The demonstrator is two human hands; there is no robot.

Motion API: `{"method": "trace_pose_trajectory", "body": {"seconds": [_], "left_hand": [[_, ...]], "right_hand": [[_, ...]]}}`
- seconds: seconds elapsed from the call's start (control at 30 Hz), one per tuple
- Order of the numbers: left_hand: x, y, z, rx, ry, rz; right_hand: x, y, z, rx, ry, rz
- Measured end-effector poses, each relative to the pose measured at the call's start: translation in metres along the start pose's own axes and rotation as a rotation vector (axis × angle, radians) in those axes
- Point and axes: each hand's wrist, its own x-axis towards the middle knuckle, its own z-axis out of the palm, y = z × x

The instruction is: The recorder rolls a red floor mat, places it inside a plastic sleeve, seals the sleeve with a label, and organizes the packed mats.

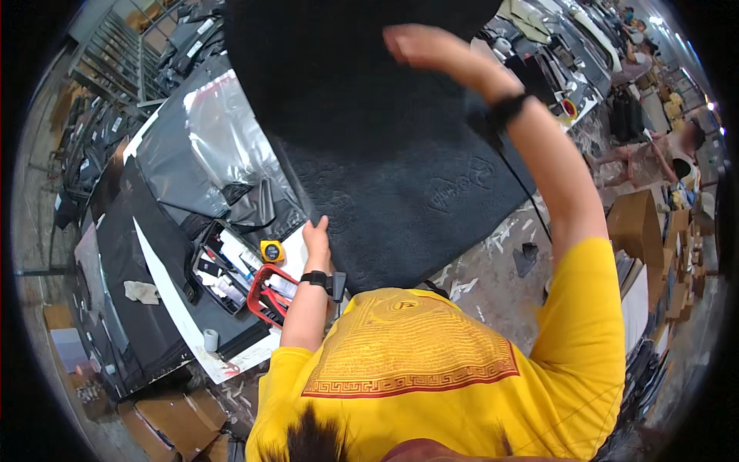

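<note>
A large black sheet [416, 223] with embossed lettering and patterns spreads out in front of me. Its near end reaches almost to my yellow shirt. My left hand [317, 240] is at its left edge, thumb and a finger visible against the material and the hand closed on that edge. My right hand [423, 46] is raised at the far side, in front of a smooth, very dark section [331, 77] of black material. Motion blurs its fingers, so I cannot tell whether it grips that section. Both wrists carry black bands.
Left of the sheet, a yellow tape measure [272, 250], a red basket [262, 289] and a black tray of small tools [202, 266] stand on the table. Clear plastic film [231, 131] lies behind them. Cardboard boxes [635, 231] and other people are on the right; scraps litter the floor.
</note>
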Motion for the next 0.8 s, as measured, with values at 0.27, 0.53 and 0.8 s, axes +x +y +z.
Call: {"method": "trace_pose_trajectory", "body": {"seconds": [0.27,0.53,0.8], "left_hand": [[-0.013,0.018,0.024,0.511,0.108,0.212],[-0.011,0.016,0.028,0.576,0.062,0.204],[0.017,0.005,0.007,1.121,0.307,0.295]], "right_hand": [[-0.352,0.207,0.095,0.026,0.301,0.764],[-0.565,0.261,0.240,0.436,0.978,1.150],[-0.643,0.299,0.269,0.414,0.968,0.921]]}}
